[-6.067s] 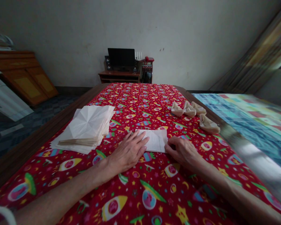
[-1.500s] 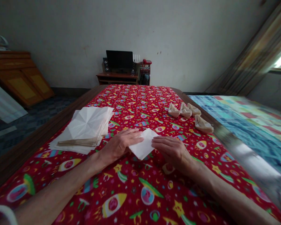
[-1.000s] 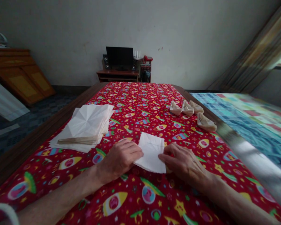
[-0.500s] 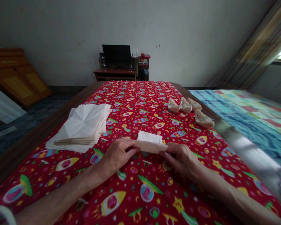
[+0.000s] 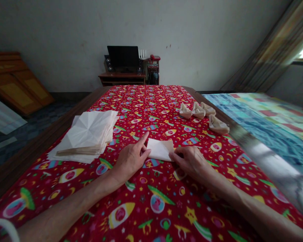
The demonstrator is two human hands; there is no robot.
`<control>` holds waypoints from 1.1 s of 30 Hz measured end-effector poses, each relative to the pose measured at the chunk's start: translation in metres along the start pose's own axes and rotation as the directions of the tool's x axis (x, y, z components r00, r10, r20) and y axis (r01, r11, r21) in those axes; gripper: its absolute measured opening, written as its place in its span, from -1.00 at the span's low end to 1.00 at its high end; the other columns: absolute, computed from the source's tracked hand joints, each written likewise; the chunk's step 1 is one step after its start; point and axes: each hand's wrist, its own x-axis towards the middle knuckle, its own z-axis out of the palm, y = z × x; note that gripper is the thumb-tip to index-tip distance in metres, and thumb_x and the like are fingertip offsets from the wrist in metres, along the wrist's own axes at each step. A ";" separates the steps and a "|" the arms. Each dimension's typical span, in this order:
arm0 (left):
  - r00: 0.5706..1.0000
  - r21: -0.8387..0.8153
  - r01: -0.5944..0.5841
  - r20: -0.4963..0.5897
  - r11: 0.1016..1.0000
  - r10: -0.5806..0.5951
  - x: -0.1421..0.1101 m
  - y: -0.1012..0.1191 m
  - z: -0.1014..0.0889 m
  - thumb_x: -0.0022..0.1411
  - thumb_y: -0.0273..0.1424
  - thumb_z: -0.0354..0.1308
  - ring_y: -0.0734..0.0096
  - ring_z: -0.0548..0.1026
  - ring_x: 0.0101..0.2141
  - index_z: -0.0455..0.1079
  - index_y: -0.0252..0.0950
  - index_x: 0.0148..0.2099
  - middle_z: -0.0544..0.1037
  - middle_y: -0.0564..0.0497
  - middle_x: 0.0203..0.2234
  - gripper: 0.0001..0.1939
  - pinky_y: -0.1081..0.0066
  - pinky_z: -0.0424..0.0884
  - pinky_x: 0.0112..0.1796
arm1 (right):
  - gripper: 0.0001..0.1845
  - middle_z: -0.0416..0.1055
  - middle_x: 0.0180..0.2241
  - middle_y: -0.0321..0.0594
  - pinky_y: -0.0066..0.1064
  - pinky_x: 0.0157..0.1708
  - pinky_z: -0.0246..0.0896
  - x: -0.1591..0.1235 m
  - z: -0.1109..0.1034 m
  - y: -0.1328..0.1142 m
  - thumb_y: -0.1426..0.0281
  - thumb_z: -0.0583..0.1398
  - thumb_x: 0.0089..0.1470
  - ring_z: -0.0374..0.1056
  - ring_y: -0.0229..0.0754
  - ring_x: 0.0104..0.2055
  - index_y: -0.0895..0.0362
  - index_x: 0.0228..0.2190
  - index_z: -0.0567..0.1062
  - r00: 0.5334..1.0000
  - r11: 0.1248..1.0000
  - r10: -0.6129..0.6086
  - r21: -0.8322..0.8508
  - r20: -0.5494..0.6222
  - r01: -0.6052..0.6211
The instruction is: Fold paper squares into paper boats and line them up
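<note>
A small white sheet of paper [image 5: 160, 150], folded into a flat rectangle, lies on the red patterned tablecloth [image 5: 131, 218] in front of me. At its left edge is my left hand [image 5: 131, 158], index finger stretched forward and thumb apart from it, the thumb tip touching the paper. My right hand [image 5: 193, 161] pinches the paper's lower right corner between thumb and curled fingers. To the left lies a stack of creased white paper sheets [image 5: 87, 129]. Several folded paper boats [image 5: 218, 125] stand at the right edge of the cloth.
Dark wooden table edges [image 5: 53, 141] show beside the cloth. Beyond the table's far end stands a desk with a black monitor [image 5: 123, 57], speakers and a red telephone [image 5: 155, 57]. A bed with a patchwork cover [image 5: 257, 117] is on the right, a wooden cabinet [image 5: 17, 82] on the left.
The paper went from a diamond to a taller rectangle, then its near part was folded up and away, leaving a short flat rectangle. My left hand has loosened its pinch and extended the index finger.
</note>
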 end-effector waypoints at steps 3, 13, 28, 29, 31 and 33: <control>1.000 0.081 0.001 0.006 0.997 -0.001 0.001 0.003 -0.001 0.22 -0.40 0.07 0.41 0.49 -0.44 0.07 -0.20 0.29 0.58 0.13 -0.44 -0.40 0.46 0.26 -0.41 | -0.63 0.20 -0.71 -0.35 -0.48 -0.59 -0.18 0.005 -0.001 -0.001 0.26 0.09 0.08 0.09 -0.37 -0.63 0.16 -0.67 0.40 1.000 1.000 0.015 0.002 0.002 -0.015; 0.997 0.184 -0.080 0.001 0.980 0.081 -0.002 0.003 -0.001 0.21 -0.40 0.08 0.40 0.48 -0.42 0.26 -0.16 0.18 0.55 0.08 -0.40 -0.53 0.45 0.33 -0.39 | -0.65 0.25 -0.70 -0.31 -0.47 -0.58 -0.17 0.010 -0.002 0.001 0.26 0.11 0.05 0.10 -0.36 -0.63 0.15 -0.65 0.47 0.999 0.996 0.004 -0.084 0.050 0.001; 0.811 0.134 -0.582 0.159 0.802 0.562 -0.015 0.012 0.009 0.38 -0.43 -0.13 0.30 0.21 0.19 0.22 -0.33 0.19 0.31 -0.09 0.16 -0.62 0.19 0.17 0.19 | -0.61 0.28 -0.70 -0.28 -0.45 -0.59 -0.21 0.012 -0.003 0.000 0.27 0.09 0.12 -0.01 -0.36 -0.65 0.16 -0.64 0.48 0.998 0.980 -0.038 -0.194 0.058 0.049; 0.818 0.132 -0.569 0.186 0.811 0.544 -0.017 0.013 0.009 0.38 -0.41 -0.13 0.29 0.17 0.21 0.19 -0.33 0.21 0.27 -0.10 0.19 -0.60 0.19 0.16 0.20 | -0.60 0.29 -0.70 -0.27 -0.44 -0.59 -0.21 0.012 -0.002 0.000 0.27 0.08 0.12 -0.01 -0.36 -0.65 0.16 -0.64 0.48 0.998 0.978 -0.040 -0.201 0.053 0.050; 0.821 0.130 -0.556 0.237 0.821 0.519 -0.020 0.015 0.007 0.38 -0.37 -0.14 0.27 0.09 0.25 0.12 -0.34 0.26 0.19 -0.10 0.23 -0.57 0.18 0.12 0.21 | -0.61 0.31 -0.68 -0.25 -0.44 -0.58 -0.21 0.012 -0.002 0.000 0.27 0.08 0.13 0.00 -0.36 -0.65 0.16 -0.63 0.48 0.998 0.977 -0.039 -0.207 0.046 0.048; 0.816 0.134 -0.556 0.276 0.820 0.508 -0.021 0.016 0.005 0.39 -0.34 -0.14 0.25 0.03 0.26 0.10 -0.33 0.27 0.15 -0.10 0.25 -0.55 0.16 0.09 0.22 | -0.61 0.33 -0.67 -0.25 -0.44 -0.58 -0.20 0.012 -0.002 0.000 0.27 0.08 0.13 -0.01 -0.36 -0.65 0.17 -0.62 0.48 0.998 0.978 -0.044 -0.204 0.051 0.053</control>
